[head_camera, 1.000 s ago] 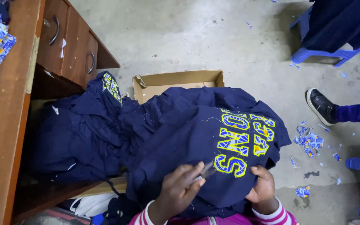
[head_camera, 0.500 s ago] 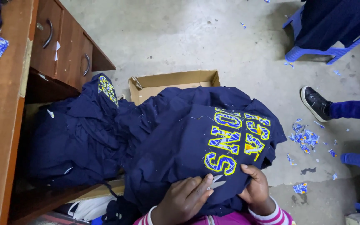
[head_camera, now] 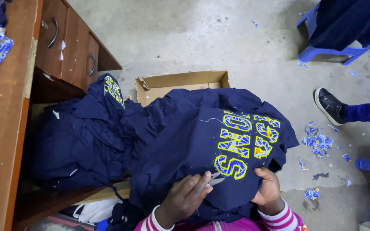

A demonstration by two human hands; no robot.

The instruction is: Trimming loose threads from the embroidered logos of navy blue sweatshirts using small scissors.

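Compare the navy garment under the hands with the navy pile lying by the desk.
The navy garment is spread out, its large yellow-and-blue lettering in full view; the navy pile is bunched, with only a small patch of lettering visible. The left hand holds small snips on the garment and the right hand grips its edge; nothing touches the pile. Both are the same dark navy cloth.
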